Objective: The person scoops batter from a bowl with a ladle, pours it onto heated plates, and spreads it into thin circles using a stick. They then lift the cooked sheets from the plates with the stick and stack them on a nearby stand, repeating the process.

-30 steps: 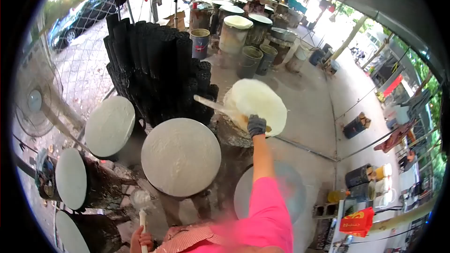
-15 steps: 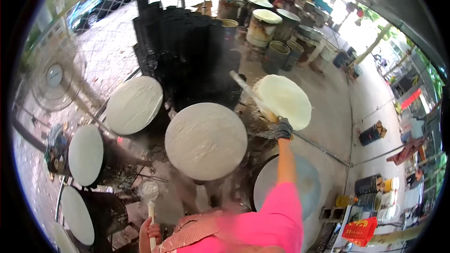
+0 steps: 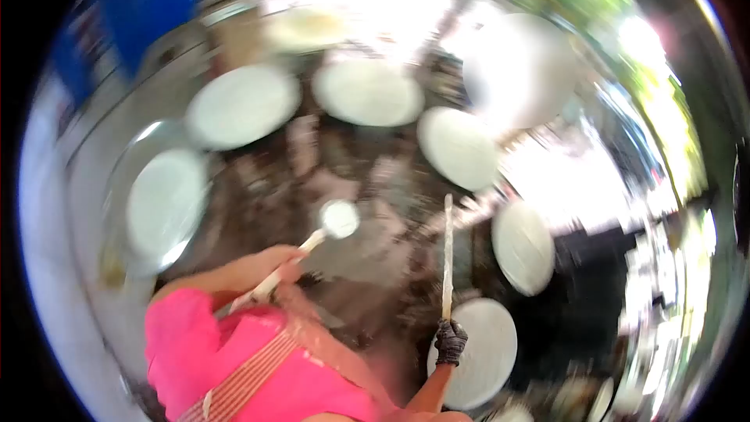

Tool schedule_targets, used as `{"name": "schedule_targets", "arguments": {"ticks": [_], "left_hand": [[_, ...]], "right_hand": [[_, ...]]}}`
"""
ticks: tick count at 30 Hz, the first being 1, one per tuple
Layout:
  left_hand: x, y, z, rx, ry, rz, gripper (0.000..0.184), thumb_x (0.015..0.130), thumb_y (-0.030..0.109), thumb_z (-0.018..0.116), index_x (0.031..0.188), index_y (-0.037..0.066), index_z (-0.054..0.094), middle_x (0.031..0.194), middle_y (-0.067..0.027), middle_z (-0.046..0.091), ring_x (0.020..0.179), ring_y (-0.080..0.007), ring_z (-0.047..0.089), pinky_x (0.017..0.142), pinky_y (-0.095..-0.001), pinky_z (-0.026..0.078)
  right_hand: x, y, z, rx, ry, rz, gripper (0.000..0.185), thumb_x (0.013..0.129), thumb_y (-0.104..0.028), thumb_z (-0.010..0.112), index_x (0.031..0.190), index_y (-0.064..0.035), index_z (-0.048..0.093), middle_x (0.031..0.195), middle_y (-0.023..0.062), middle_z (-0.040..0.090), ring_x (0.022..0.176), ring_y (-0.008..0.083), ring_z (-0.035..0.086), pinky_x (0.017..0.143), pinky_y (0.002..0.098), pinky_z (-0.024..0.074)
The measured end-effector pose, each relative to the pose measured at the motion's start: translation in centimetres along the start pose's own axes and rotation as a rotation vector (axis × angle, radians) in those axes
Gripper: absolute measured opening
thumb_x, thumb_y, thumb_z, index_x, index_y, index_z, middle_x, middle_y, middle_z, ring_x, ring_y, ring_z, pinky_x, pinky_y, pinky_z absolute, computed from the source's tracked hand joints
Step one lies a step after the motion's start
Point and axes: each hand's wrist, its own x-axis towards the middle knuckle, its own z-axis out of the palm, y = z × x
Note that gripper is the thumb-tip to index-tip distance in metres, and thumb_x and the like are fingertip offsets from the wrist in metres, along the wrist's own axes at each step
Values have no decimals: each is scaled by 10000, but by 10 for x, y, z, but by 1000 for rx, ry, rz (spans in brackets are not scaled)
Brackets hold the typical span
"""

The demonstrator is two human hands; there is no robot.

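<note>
My left hand [image 3: 285,260] is closed around the pale handle of a ladle [image 3: 340,219], whose round bowl looks white. My right hand [image 3: 451,341], in a dark glove, grips a long, thin, pale stick [image 3: 448,258] that points away from me. Behind the glove lies a round white top [image 3: 488,344] like a batter-coated pan. Another white round [image 3: 524,248] is beyond it. In front of me, more white rounds [image 3: 459,148] curve leftward past a second one [image 3: 367,92] and a third [image 3: 244,106]. Motion blur hides the surface detail.
A white disc with a shiny rim [image 3: 166,207] stands at the left. Dark stacked cylinders [image 3: 590,305] are at the right, past the rounds. A large blurred round fan [image 3: 519,70] stands at the back. A blue panel [image 3: 164,8] rises at the far left.
The view has swung strongly to the left. The gloved hand with the stick has left the pale sheet on the woven tray. The ladle is now held farther forward.
</note>
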Motion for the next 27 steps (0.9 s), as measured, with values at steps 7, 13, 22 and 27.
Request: {"name": "schedule_targets", "arguments": {"ticks": [7,13,22,27], "left_hand": [[-215,-81,-102,-554,18,479,119,854,206,452,940,257,386,513,20,330,362,-39,269,293,-159,205],[-302,-102,-197,-264,273,963,587,811,73,457,1312,196,178,699,-43,436,435,-86,382,289,-179,282],[-236,-46,-557,-27,934,176,165,832,205,471,905,59,494,457,9,381,335,-84,365,297,-233,322],[-229,-34,-570,-97,780,24,168,833,220,470,874,61,502,447,12,381,331,-89,368,295,-235,321]], "right_hand": [[-10,-20,235,-569,-455,-566,221,743,-189,597,793,25,582,633,75,559,575,175,486,571,321,404],[-80,-151,437,-887,-806,-750,338,748,-314,558,897,-12,588,739,163,592,659,288,550,600,371,428],[-240,-118,689,-1296,-839,-1314,281,707,-289,520,570,-47,563,593,146,570,583,331,561,494,391,431],[-279,-135,662,-1595,-795,-853,382,741,-453,495,777,-85,589,684,150,589,650,313,575,595,391,460]]}}
